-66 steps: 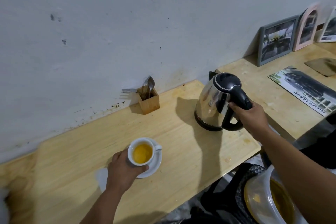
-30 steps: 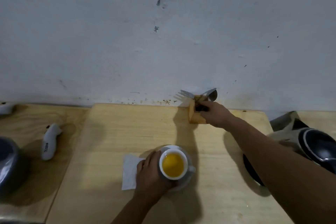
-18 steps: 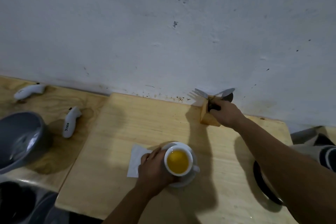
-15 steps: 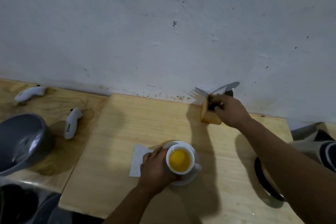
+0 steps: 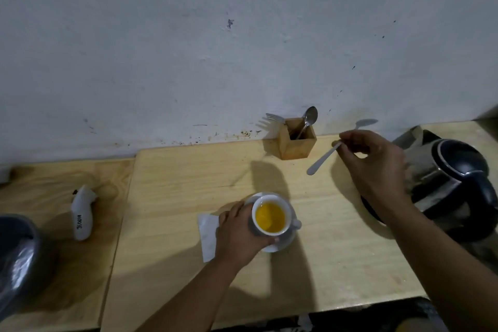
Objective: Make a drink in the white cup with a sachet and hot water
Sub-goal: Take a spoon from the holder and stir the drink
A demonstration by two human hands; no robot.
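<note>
The wooden table [image 5: 172, 170] runs along the wall, and on it at the right stands one steel kettle [image 5: 455, 183], close behind the right forearm. One white cup [image 5: 270, 217] sits on its one saucer [image 5: 283, 246] near the front middle, filled with yellow-orange liquid, so the water looks already poured and stirring is probably what remains. The left hand [image 5: 238, 234] is wrapped around the cup's left side, fingers closed on it, steadying it. One white sachet [image 5: 207, 232], flat and seemingly emptied, lies just beside that hand, partly under it.

The right hand [image 5: 374, 159] is up and to the right of the cup, well apart from it, pinching one spoon [image 5: 324, 158] between thumb and fingertips. The spoon's long axis slants from the hand down and left, its free end aiming roughly toward the cup. That end looks like the handle, so the spoon may need turning before it goes in. The cup lies down-left of this hand, which must carry the spoon there.

One small wooden holder [image 5: 296, 144] stands against the wall, keeping one more spoon and one fork [image 5: 275, 117].
</note>
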